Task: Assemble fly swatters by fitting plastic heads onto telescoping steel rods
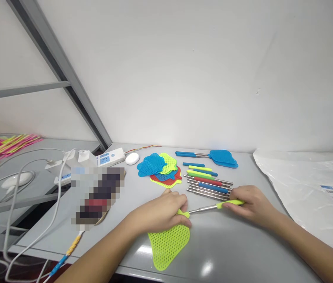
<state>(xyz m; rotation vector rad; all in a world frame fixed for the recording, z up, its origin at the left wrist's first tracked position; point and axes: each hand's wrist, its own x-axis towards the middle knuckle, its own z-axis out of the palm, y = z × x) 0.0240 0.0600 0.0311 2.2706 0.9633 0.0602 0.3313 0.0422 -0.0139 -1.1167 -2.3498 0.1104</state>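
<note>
My left hand (166, 210) pinches the neck of a lime-green perforated fly swatter head (170, 245). A thin metal rod (203, 209) meets that neck; the exact joint is partly covered by my fingers. At the rod's other end, my right hand (250, 206) is closed on a lime-green handle grip (233, 203). Just beyond my hands lie several loose metal rods (204, 194) and coloured grips, among them a red grip (207, 181) and a blue grip (213, 188). To their left is an overlapping pile of blue, lime and red swatter heads (151, 165).
Two blue swatters (223, 158) lie together near the wall. A white plastic bag (304, 184) covers the right side. On the left are a power strip (110, 158), a round white object (132, 158), a blurred-out phone-shaped thing (101, 196) and loose white cables (57, 196).
</note>
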